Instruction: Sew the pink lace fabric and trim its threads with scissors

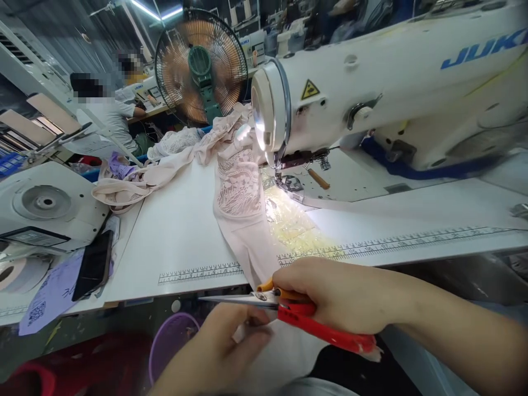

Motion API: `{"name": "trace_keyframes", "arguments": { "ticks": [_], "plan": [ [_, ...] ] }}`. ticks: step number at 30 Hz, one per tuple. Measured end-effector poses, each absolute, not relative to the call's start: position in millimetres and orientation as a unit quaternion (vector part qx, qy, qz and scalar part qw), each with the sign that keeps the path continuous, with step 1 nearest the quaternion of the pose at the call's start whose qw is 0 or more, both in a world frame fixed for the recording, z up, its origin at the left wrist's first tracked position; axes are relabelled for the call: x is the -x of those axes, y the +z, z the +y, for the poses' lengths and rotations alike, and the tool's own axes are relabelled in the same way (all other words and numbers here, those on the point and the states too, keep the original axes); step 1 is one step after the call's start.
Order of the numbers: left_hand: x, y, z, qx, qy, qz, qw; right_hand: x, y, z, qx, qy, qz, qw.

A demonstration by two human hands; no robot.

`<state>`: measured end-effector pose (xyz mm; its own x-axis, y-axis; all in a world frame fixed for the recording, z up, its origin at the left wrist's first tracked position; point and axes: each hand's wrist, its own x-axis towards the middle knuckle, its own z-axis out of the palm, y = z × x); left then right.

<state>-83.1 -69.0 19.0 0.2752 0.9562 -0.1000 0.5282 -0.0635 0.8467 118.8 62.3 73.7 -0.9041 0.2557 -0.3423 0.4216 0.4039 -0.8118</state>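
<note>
One scissors [289, 313] lies crosswise, blades pointing left.

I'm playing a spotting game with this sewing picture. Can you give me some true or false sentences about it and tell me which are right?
1. The right hand holds red-handled scissors. True.
2. The pink lace fabric hangs over the front edge of the sewing table. True.
3. The sewing machine is black. False: it is white, with blue lettering.
4. The fan stands behind the table. True.
5. The left hand rests on the phone. False: the phone lies apart at the table's left end; the left hand is beneath the scissors' blades.
6. A green bin is under the table. False: the bin there is purple.
</note>
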Motion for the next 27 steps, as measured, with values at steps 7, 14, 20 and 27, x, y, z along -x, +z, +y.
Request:
{"name": "trace_keyframes", "arguments": {
  "ticks": [7, 14, 20, 27],
  "plan": [
    [61, 11, -58, -0.451, 0.403, 0.519, 0.604, -116, 86, 68, -0.207, -0.446, 0.866, 0.093],
    [55, 21, -58, -0.365, 0.457, 0.470, 0.661, -110, 90, 69, -0.171, -0.456, 0.870, 0.079],
    [58, 8, -63, -0.334, 0.483, 0.511, 0.628, -109, 97, 74, -0.176, -0.430, 0.880, 0.097],
    [51, 14, -63, -0.293, 0.501, 0.560, 0.592, -106, 93, 73, -0.165, -0.391, 0.902, 0.079]
  ]
}}
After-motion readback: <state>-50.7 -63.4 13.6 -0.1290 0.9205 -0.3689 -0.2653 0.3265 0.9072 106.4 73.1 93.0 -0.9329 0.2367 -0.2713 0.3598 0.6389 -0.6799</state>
